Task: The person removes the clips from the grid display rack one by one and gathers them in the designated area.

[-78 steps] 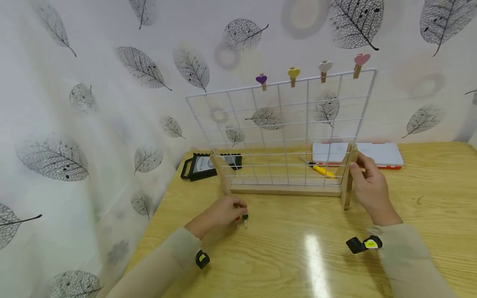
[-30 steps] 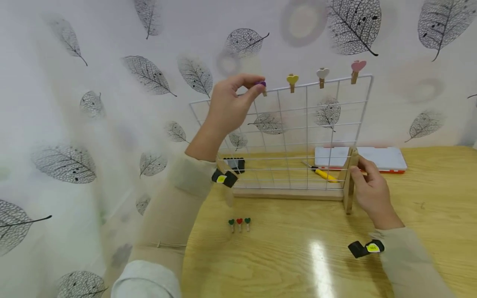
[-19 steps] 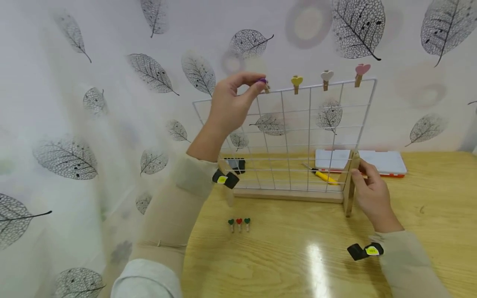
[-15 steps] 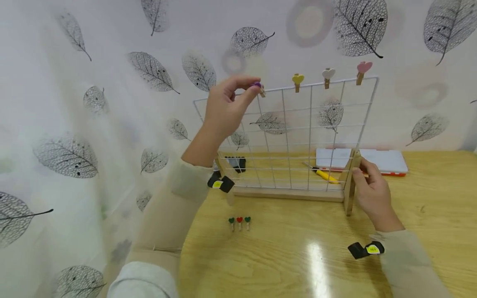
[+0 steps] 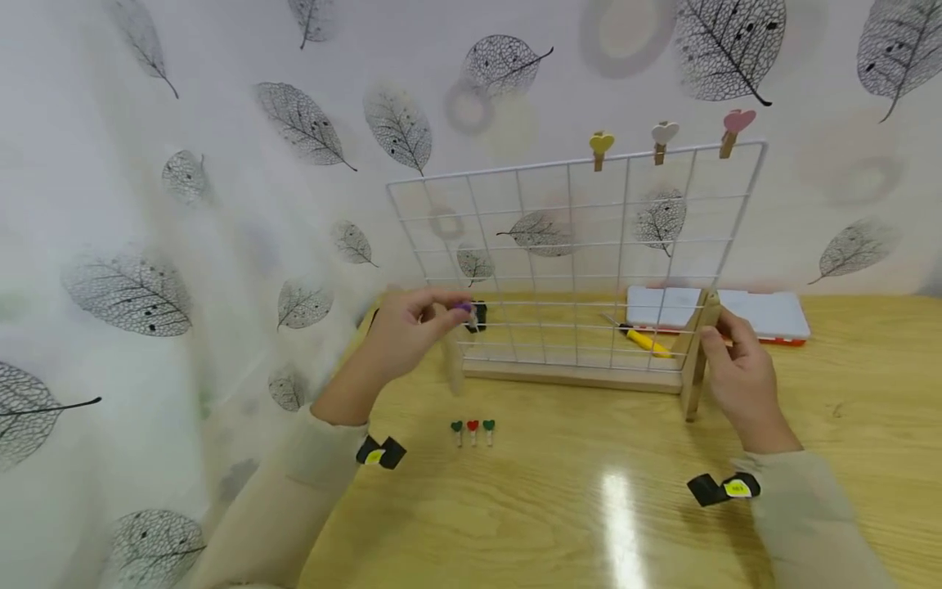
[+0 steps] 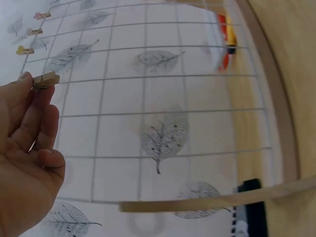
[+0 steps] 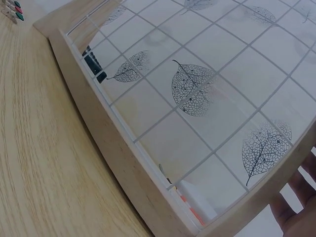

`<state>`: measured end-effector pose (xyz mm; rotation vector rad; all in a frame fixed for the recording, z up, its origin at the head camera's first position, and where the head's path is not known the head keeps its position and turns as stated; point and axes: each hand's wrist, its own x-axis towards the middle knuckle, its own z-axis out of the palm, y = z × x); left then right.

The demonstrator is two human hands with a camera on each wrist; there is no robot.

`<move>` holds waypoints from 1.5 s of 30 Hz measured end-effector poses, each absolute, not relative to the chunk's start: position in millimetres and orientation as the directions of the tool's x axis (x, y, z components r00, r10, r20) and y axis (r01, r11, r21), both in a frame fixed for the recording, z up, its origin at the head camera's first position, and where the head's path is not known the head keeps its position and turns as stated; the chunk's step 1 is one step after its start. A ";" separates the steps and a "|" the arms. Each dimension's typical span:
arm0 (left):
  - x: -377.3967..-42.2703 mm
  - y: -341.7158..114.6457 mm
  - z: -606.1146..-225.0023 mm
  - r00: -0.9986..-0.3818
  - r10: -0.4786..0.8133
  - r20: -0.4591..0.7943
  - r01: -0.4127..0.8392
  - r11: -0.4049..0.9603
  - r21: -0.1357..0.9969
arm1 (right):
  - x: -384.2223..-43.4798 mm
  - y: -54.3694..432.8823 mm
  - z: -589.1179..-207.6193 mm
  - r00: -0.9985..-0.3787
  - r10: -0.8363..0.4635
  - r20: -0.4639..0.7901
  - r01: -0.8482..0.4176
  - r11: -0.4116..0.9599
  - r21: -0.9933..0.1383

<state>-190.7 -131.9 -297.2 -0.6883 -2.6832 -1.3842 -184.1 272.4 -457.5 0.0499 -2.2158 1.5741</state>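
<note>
Leaf-print backdrop (image 5: pixel 412 57); purple-hearted wooden clothespin (image 6: pixel 46 80)

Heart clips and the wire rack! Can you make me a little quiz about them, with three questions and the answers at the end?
1. Pick one: the clip in the left hand has a heart of which colour?
A) orange
B) purple
C) white

2. True or false: the right hand is holding the yellow-handled tool.

3. Fill in the gap: on the table in front of the wire rack, the red clip lies between two ____ clips.

Key:
1: B, purple.
2: False. It grips the wooden upright on its side of the rack.
3: green.
</note>
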 end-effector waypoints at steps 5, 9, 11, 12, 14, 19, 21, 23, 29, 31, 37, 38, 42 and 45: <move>-169.2 -156.9 -347.3 -0.922 0.380 0.072 0.286 0.543 0.790 | -183.4 269.6 -460.2 -0.906 0.212 0.367 -0.274 0.367 -0.889; -151.2 -171.1 -389.6 -0.931 0.360 -0.061 0.160 0.553 0.818 | -183.8 269.9 -462.0 -0.901 0.221 0.374 -0.280 0.362 -0.889; -143.4 -177.9 -406.0 -0.939 0.327 -0.111 0.092 0.548 0.832 | -184.5 270.2 -462.3 -0.899 0.225 0.377 -0.282 0.361 -0.889; -139.9 -181.0 -412.9 -0.943 0.307 -0.131 0.060 0.543 0.838 | -185.1 270.3 -462.1 -0.898 0.226 0.377 -0.284 0.358 -0.890; -133.8 -186.2 -424.0 -0.946 0.273 -0.173 -0.005 0.521 0.853 | -186.1 270.5 -461.1 -0.897 0.227 0.380 -0.287 0.356 -0.889; -124.1 -192.5 -445.6 -0.929 0.237 -0.284 -0.125 0.520 0.845 | -187.7 272.0 -456.3 -0.893 0.230 0.386 -0.298 0.338 -0.892; -121.4 -193.4 -454.2 -0.920 0.236 -0.314 -0.140 0.550 0.824 | -188.0 272.3 -455.2 -0.895 0.225 0.386 -0.301 0.334 -0.893; -118.9 -193.4 -461.5 -0.915 0.232 -0.331 -0.145 0.577 0.804 | -187.9 272.2 -454.9 -0.897 0.220 0.384 -0.303 0.327 -0.895; -114.9 -191.9 -476.9 -0.916 0.206 -0.344 -0.169 0.580 0.797 | -185.7 270.8 -456.5 -0.901 0.214 0.378 -0.303 0.315 -0.900; -114.5 -190.7 -479.3 -0.916 0.191 -0.352 -0.185 0.578 0.795 | -184.7 270.4 -457.1 -0.903 0.214 0.373 -0.299 0.311 -0.902; -112.7 -186.7 -480.5 -0.909 0.159 -0.386 -0.240 0.558 0.795 | -182.9 270.2 -458.5 -0.899 0.215 0.381 -0.304 0.320 -0.898; -112.6 -186.0 -479.8 -0.909 0.155 -0.387 -0.244 0.556 0.795 | -183.0 270.5 -458.7 -0.896 0.217 0.387 -0.308 0.321 -0.895; -114.8 -185.4 -473.8 -0.905 0.153 -0.397 -0.244 0.577 0.780 | -184.7 272.1 -459.2 -0.891 0.217 0.399 -0.325 0.309 -0.894; -119.4 -187.9 -463.7 -0.917 0.149 -0.370 -0.189 0.655 0.732 | -185.8 273.3 -458.7 -0.894 0.210 0.395 -0.326 0.298 -0.897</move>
